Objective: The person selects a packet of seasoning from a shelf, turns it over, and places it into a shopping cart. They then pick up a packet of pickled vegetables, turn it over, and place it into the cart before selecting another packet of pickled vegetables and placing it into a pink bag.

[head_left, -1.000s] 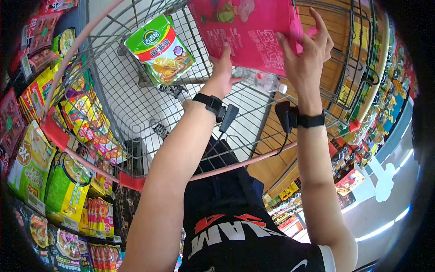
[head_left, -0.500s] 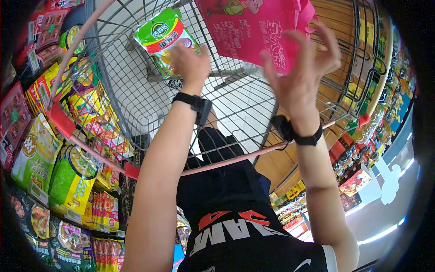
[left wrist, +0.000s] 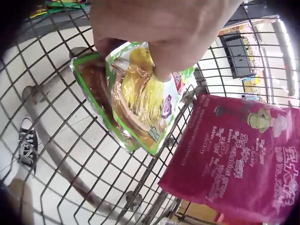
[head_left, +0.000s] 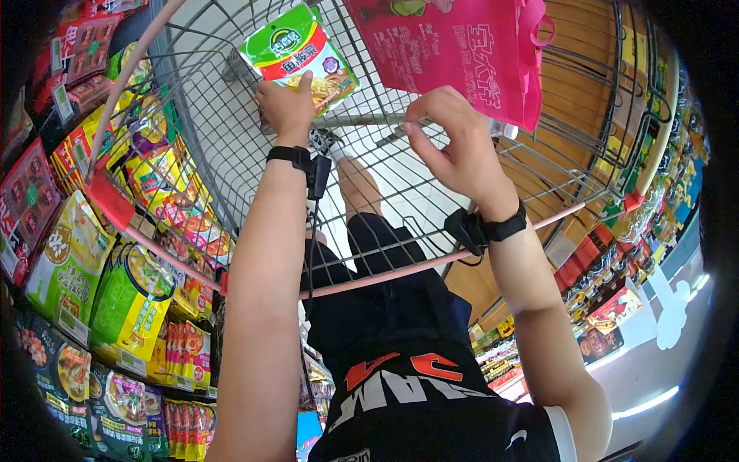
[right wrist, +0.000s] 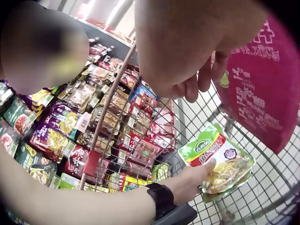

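In the head view my left hand (head_left: 286,108) grips the lower left edge of a green, red and white food packet (head_left: 289,48), thumb on its front. The left wrist view shows that packet (left wrist: 140,101) overlapping another green-edged one (left wrist: 96,86). Both lie in the wire cart (head_left: 202,115). My right hand (head_left: 462,146) hovers over the cart, fingers loosely curled and holding nothing, just below a pink printed bag (head_left: 462,58). Part of a clear bottle (head_left: 504,131) shows beside the bag's lower edge.
Shelves of bagged foods (head_left: 65,254) run close along the cart's left side. More stocked shelves (head_left: 608,239) are on the right. The cart's pink handle bar (head_left: 385,283) crosses in front of the body.
Both hands have come off the pink bag. My left hand has moved left and taken hold of the green packet; the right has drawn back below the bag, its fingers more curled.
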`<control>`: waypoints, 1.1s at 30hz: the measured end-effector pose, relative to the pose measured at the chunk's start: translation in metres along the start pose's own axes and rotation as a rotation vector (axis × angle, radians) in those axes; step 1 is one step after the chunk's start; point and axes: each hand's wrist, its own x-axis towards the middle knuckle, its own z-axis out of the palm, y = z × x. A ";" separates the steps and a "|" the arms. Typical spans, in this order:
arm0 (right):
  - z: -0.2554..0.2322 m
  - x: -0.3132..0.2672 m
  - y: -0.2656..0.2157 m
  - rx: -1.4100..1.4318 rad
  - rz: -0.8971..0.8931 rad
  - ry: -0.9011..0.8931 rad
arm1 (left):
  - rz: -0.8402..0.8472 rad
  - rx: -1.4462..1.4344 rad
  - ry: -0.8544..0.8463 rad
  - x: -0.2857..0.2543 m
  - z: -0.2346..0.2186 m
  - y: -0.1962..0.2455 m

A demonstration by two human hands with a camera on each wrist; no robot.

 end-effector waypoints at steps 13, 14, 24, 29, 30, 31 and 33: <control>0.005 -0.001 -0.001 0.163 0.043 -0.008 | 0.170 -0.563 -0.267 0.016 0.001 -0.013; 0.005 -0.001 0.000 0.159 0.039 -0.001 | 0.168 -0.649 -0.269 0.013 -0.001 -0.012; 0.004 0.003 -0.003 0.120 0.006 -0.054 | 0.052 -1.152 -0.544 -0.012 -0.005 -0.001; 0.004 0.001 -0.003 0.142 0.030 -0.070 | 0.089 -1.175 -0.595 -0.023 -0.014 0.002; 0.005 0.001 -0.004 0.142 0.031 -0.066 | 0.109 -1.164 -0.597 -0.022 -0.015 0.004; 0.005 0.001 -0.005 0.143 0.032 -0.064 | 0.096 -1.132 -0.594 -0.020 -0.013 0.008; 0.004 0.001 -0.004 0.136 0.041 -0.069 | 0.076 -1.073 -0.580 -0.010 -0.003 0.023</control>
